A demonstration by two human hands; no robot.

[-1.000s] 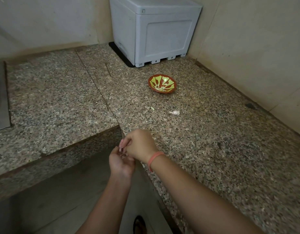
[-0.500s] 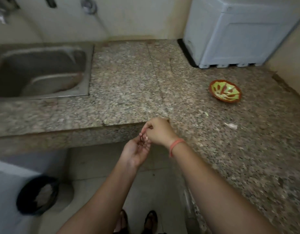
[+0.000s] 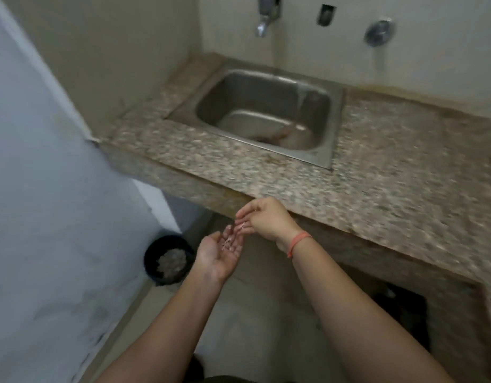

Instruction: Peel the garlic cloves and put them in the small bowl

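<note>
While garlic scraps [image 3: 228, 242] lie on spread left hand [image 3: 218, 255], right hand [image 3: 267, 221] above: grip unclear.

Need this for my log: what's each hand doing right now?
Left hand: open, palm up, pale scraps lying on it.
Right hand: pinching a pale scrap, peel or clove unclear.

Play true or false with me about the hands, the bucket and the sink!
1. The left hand lies palm up with pale bits on its fingers. True.
2. The orange band is on the left wrist. False: it is on the wrist of the right hand.
3. The black bucket stands on the countertop. False: it stands on the floor, lower than the countertop.
4. A tap sticks out of the wall above the sink. True.
</note>
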